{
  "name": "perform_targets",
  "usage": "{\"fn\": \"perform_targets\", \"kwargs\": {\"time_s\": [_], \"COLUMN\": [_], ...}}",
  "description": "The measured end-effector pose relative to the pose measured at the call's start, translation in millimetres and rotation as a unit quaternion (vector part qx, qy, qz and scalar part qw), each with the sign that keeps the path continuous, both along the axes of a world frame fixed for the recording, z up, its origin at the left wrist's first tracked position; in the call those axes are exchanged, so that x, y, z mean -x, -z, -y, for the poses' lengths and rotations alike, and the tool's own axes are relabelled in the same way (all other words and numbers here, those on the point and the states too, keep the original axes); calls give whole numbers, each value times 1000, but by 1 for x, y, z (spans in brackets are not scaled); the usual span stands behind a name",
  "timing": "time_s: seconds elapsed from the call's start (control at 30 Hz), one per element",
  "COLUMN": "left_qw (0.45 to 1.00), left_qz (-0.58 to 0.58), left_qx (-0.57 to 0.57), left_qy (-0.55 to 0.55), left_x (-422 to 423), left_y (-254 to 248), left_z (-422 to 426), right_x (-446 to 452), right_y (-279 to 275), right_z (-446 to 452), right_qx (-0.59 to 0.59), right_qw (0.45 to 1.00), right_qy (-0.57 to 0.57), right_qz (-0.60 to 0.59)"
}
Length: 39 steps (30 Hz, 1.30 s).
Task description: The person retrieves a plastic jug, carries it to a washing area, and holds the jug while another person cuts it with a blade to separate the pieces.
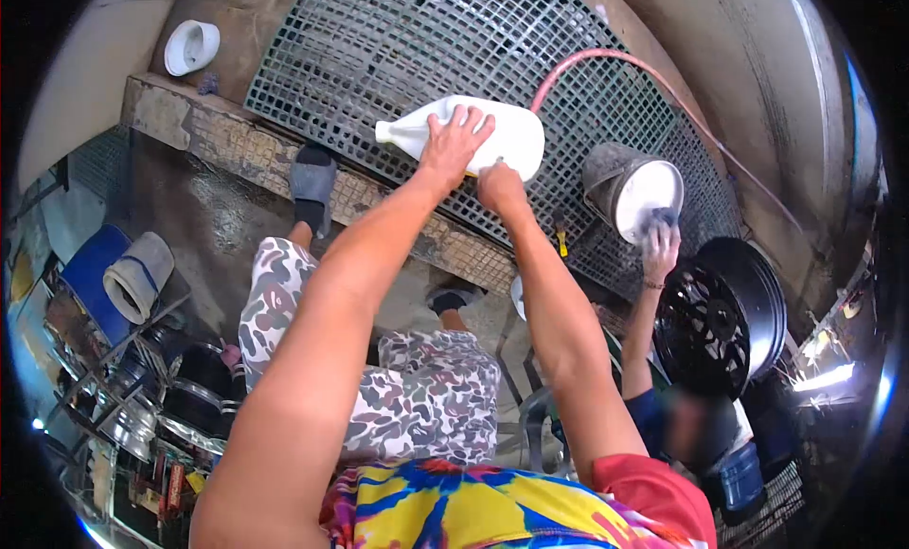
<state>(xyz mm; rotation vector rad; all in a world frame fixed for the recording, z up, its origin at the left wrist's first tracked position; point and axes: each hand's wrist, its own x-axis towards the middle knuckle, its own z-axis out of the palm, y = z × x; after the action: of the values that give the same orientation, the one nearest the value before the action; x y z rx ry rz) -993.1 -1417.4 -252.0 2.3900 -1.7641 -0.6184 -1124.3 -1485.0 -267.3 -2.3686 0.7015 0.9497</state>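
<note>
A white plastic jug (516, 137) lies on its side on the metal grating, its neck pointing left. My left hand (454, 144) grips the jug's upper side, fingers spread over it and pressing on its wall. Close by, my right hand (502, 184) is closed in a fist against the jug's near side. A small dark tip shows just above the right fist, and a bit of yellow shows between the hands; what the fist holds is too small to make out.
A pink hose (625, 54) curves across the grating (379, 47). At right, another person's hand (660, 244) holds a dark cloth against a whitish-topped bucket (606, 175). A black wheel rim (705, 312), a yellow-handled brush (561, 241) and a white pot (192, 47) are around.
</note>
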Motion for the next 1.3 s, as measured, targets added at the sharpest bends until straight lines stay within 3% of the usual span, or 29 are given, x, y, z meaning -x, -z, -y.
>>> {"fn": "perform_targets", "kwargs": {"time_s": [0.1,0.2,0.27,0.37,0.4,0.47,0.57,0.73,0.87,0.93,1.0,1.07,1.2,1.3], "left_qw": [1000,1000,999,999,999,999,990,975,972,967,959,943,922,912], "left_qz": [-9,8,24,-12,-8,3,-67,-161,-196,-224,-250,-299,-321,-343], "left_qx": [-3,-3,7,-5,-9,-5,-124,-149,-119,-97,-98,-85,-91,-69], "left_qy": [9,17,19,35,34,37,32,-38,-41,-75,-88,-118,-198,-215], "left_x": [7,14,11,17,6,3,-22,-14,3,13,22,33,51,59], "left_y": [-1,5,9,5,6,9,-15,-4,1,-22,-56,-82,-159,-144], "left_z": [1,-6,-6,-4,-3,3,34,6,-20,-31,-39,-55,-79,-109], "right_x": [11,13,3,7,16,47,81,160,173,183,203,222,214,225], "right_y": [-30,-14,-9,-26,-23,-13,-78,-79,-112,-116,-85,-59,-121,-123], "right_z": [-11,-12,-7,-14,-17,-43,-66,-102,-97,-97,-92,-79,-14,21], "right_qx": [19,7,-5,5,-3,38,2,-41,-32,-5,48,100,154,176], "right_qw": [1000,995,998,998,1000,985,974,924,894,892,916,902,886,866], "right_qy": [2,102,35,60,-26,163,198,380,443,436,386,402,432,458], "right_qz": [-5,-13,-49,-25,-1,43,112,27,65,119,104,122,63,99]}}
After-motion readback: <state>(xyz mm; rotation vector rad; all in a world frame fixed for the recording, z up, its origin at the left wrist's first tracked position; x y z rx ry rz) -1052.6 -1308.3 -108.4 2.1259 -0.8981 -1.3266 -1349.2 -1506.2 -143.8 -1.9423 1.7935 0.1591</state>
